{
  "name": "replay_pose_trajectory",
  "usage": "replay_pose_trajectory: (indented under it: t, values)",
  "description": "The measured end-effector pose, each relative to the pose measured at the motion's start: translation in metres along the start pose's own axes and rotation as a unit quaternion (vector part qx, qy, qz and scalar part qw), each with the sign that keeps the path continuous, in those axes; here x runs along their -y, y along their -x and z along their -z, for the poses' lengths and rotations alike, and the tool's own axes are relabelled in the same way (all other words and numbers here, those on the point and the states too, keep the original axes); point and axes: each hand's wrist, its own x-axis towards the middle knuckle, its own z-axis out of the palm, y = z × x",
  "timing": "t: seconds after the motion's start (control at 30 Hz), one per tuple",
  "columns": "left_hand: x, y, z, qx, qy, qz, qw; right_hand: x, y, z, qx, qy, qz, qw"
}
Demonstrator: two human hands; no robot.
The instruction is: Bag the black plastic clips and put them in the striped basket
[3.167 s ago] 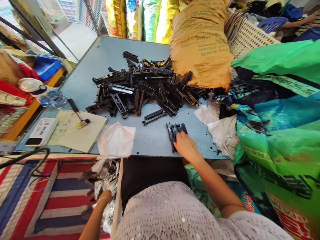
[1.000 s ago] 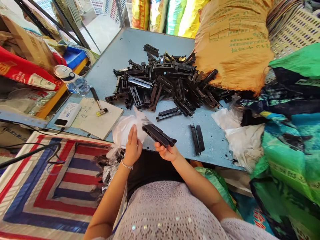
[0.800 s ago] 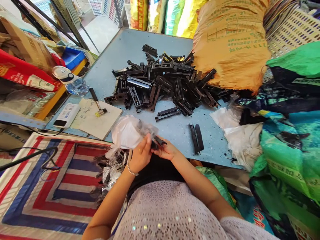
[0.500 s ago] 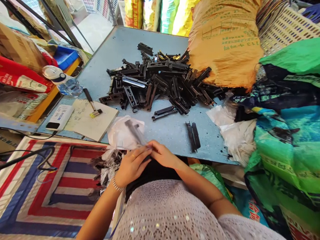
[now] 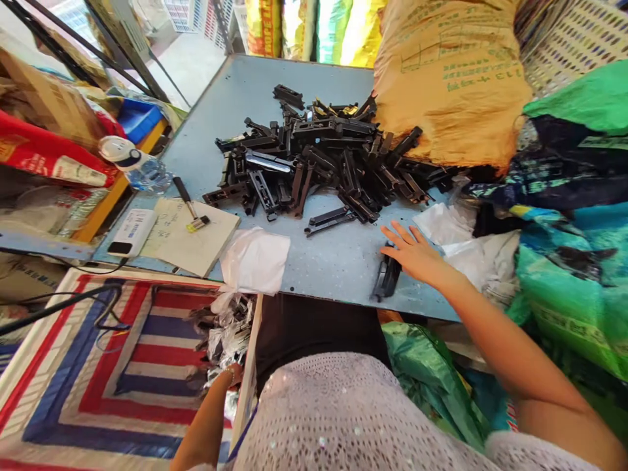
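Observation:
My right hand (image 5: 417, 255), fingers spread, is over the upper end of a pair of black parts (image 5: 387, 278) near the table's front edge; it grips nothing. My left hand (image 5: 235, 373) is low at the left, beside a pile of plastic-wrapped pieces (image 5: 228, 337); its fingers are hidden. A big heap of black elongated parts (image 5: 318, 154) covers the middle of the blue table (image 5: 333, 268). Two more black parts (image 5: 328, 220) lie just in front of the heap. A white sheet (image 5: 258, 260) lies flat at the front edge.
At the left are a brush (image 5: 189, 199) on a cardboard sheet (image 5: 216, 239), a white device (image 5: 132, 232) and a water bottle (image 5: 142, 167). An orange sack (image 5: 449, 85) stands behind right. Crumpled white cloth (image 5: 483, 258) and green bags (image 5: 564, 281) lie at the right.
My hands have parted. The right one moved right to the pair of black parts, fingers spread; the left one moved down and left. The part they held is no longer visible.

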Motion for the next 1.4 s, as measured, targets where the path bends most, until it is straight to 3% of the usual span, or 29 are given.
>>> replay_pose_trajectory:
  t: [0.1,0.17,0.23,0.3,0.33,0.4,0.47,0.53,0.63,0.77,0.87,0.97,1.07,1.13,1.27,1.3,1.33,1.37,1.4]
  values:
    - [0.001,-0.008,0.021,0.028,-0.001,0.046,0.999,0.008,0.005,-0.001,0.074,-0.087,-0.051,0.992]
    - [-0.003,-0.014,0.049,0.026,0.009,0.046,0.999,0.025,0.001,-0.008,0.055,-0.196,-0.118,0.972]
    - [-0.019,-0.018,0.077,-0.002,0.050,-0.004,0.999,0.051,-0.009,-0.022,-0.004,-0.361,-0.142,0.922]
    - [-0.052,-0.023,0.098,-0.106,0.118,-0.103,0.982,0.085,-0.025,-0.038,-0.034,-0.556,-0.131,0.820]
    - [-0.072,-0.026,0.106,-0.195,0.151,-0.159,0.956,0.102,-0.033,-0.045,-0.032,-0.641,-0.127,0.756]
    - [-0.110,-0.037,0.115,-0.371,0.129,-0.202,0.897,0.132,-0.049,-0.056,-0.010,-0.759,-0.127,0.639]
    - [-0.134,-0.052,0.122,-0.424,0.088,-0.210,0.877,0.153,-0.060,-0.059,0.021,-0.819,-0.129,0.558]
    - [-0.139,-0.063,0.128,-0.401,0.102,-0.222,0.883,0.165,-0.068,-0.057,0.047,-0.849,-0.130,0.509]
    - [-0.127,-0.070,0.136,-0.357,0.207,-0.233,0.881,0.177,-0.080,-0.050,0.069,-0.878,-0.114,0.460]
    - [-0.121,-0.067,0.140,-0.307,0.335,-0.178,0.873,0.199,-0.109,-0.053,0.093,-0.904,-0.076,0.410]
    - [-0.122,-0.064,0.140,-0.327,0.314,-0.194,0.870,0.217,-0.133,-0.069,0.083,-0.894,-0.104,0.428]
    - [-0.115,-0.061,0.143,-0.384,0.138,-0.242,0.880,0.222,-0.141,-0.085,0.029,-0.868,-0.132,0.478]
    - [-0.105,-0.062,0.148,-0.408,0.007,-0.254,0.877,0.209,-0.128,-0.087,0.022,-0.844,-0.078,0.529]
    - [-0.102,-0.063,0.151,-0.416,0.007,-0.256,0.873,0.194,-0.110,-0.080,0.041,-0.805,-0.039,0.590]
    - [-0.107,-0.059,0.149,-0.422,0.043,-0.277,0.862,0.170,-0.079,-0.064,0.052,-0.623,-0.019,0.780]
    - [-0.110,-0.057,0.144,-0.422,0.035,-0.288,0.859,0.168,-0.076,-0.062,0.034,-0.583,-0.030,0.812]
    - [-0.114,-0.054,0.137,-0.421,0.019,-0.304,0.855,0.169,-0.074,-0.062,0.015,-0.562,-0.046,0.826]
    - [-0.119,-0.050,0.128,-0.416,-0.002,-0.327,0.848,0.171,-0.075,-0.064,0.004,-0.569,-0.064,0.820]
    - [-0.123,-0.046,0.119,-0.408,-0.024,-0.356,0.841,0.176,-0.077,-0.067,0.008,-0.606,-0.080,0.792]
